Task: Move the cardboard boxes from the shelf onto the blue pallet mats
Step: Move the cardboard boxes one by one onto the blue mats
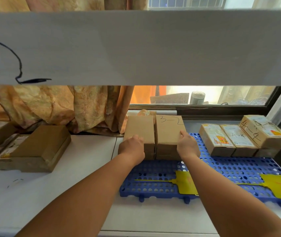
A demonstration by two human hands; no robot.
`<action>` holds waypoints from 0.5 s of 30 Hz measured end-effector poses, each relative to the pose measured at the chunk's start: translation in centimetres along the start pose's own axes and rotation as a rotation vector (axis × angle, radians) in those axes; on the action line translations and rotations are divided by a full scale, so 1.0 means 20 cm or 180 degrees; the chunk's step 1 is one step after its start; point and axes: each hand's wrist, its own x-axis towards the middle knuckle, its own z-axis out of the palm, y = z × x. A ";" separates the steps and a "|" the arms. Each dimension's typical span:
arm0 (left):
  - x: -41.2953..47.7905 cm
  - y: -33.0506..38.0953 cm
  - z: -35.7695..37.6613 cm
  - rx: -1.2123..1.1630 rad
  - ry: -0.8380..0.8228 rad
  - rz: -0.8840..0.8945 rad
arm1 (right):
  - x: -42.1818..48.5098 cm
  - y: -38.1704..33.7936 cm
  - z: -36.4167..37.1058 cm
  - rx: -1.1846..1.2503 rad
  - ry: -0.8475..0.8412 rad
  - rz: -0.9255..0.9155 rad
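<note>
Two plain cardboard boxes stand side by side at the back left of the blue pallet mat (pixel 221 170). The right box (pixel 168 132) is marked "3-2"; the left box (pixel 140 128) is unmarked. My left hand (pixel 132 147) grips the left box's near left corner, fingers curled over its top edge. Against the right box's near right corner lies my right hand (pixel 187 146), its thumb on the top face. Three taped boxes (pixel 238 139) marked "4-4" sit at the mat's back right, one leaning on the others.
A white shelf board (pixel 136 47) spans the view overhead. Flat brown boxes (pixel 40 149) lie on the white surface at left. Two yellow tags (pixel 185 184) rest on the mat's front. A curtain and a window stand behind.
</note>
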 end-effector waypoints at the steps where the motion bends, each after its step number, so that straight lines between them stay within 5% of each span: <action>1: 0.00 0.00 0.00 0.0021 0.0019 -0.0006 | 0.00 -0.01 -0.01 -0.0276 0.0005 -0.0091; 6: -0.02 0.01 0.00 -0.0085 0.0157 -0.0041 | -0.02 -0.07 0.00 -0.1260 0.0373 -0.0763; 11: -0.01 -0.03 -0.01 -0.0500 0.0244 -0.0091 | -0.14 -0.24 0.08 -0.0722 0.0314 -0.1168; 15: -0.05 -0.12 0.01 -0.1154 0.0790 -0.0160 | -0.24 -0.39 0.10 -0.0236 0.0242 -0.1705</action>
